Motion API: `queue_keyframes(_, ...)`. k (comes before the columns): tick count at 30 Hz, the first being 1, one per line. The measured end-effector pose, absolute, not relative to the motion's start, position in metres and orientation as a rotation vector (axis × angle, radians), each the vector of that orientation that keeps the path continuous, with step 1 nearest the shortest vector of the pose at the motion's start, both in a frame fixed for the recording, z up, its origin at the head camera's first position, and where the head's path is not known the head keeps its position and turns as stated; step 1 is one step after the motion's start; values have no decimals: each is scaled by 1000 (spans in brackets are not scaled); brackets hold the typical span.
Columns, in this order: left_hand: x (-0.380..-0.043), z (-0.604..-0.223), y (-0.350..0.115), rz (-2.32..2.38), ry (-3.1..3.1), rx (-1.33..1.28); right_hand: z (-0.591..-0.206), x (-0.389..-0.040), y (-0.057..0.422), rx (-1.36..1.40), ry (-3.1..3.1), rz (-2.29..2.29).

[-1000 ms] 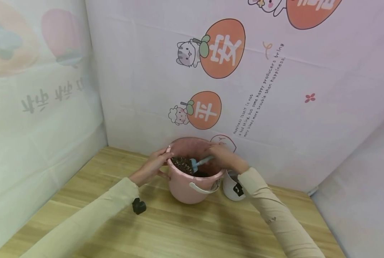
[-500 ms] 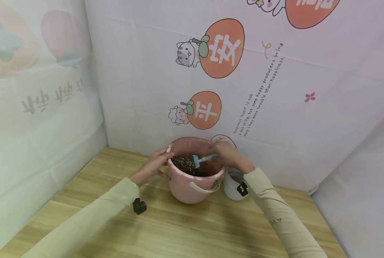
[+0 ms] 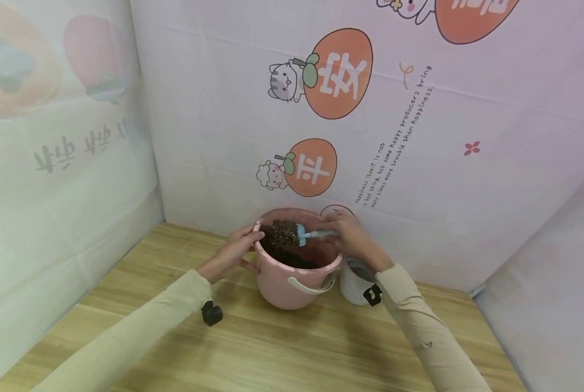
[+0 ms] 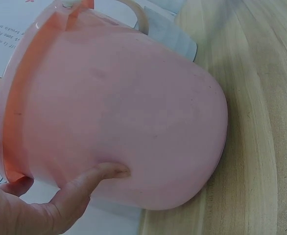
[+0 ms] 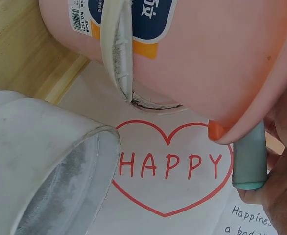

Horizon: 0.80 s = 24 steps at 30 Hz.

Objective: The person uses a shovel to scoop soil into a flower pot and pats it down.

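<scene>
A pink bucket stands tilted on the table by the back wall, dark soil inside. At its left rim my left hand grips the edge, one finger spread along the outer wall in the left wrist view. My right hand holds the grey-blue handle of a small blue garden trowel over the bucket's mouth. Heaped on the trowel's blade is a clump of soil, which hides most of the blade. A white pot stands right of the bucket, under my right wrist; its inside looks greyish in the right wrist view.
The wooden table stretches in front of the bucket. Printed white cloth hangs close behind and on both sides. A white bail handle hangs down the bucket's front right.
The trowel has risen inside the bucket with its load of soil and levelled out, my right hand shifting slightly right. My left hand and the bucket have stayed in place.
</scene>
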<state>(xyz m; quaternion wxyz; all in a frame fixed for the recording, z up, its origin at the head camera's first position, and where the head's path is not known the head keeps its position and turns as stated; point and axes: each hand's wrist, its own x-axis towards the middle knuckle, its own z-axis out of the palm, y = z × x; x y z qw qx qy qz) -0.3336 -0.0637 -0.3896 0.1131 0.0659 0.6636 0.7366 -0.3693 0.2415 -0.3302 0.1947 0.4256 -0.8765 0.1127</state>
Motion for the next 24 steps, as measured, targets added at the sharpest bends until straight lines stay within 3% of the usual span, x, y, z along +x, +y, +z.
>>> queue_keyframes(24, -333, -390, -67, 2150, 1934, 233, -326, -368, 267, 1152, -2480, 390)
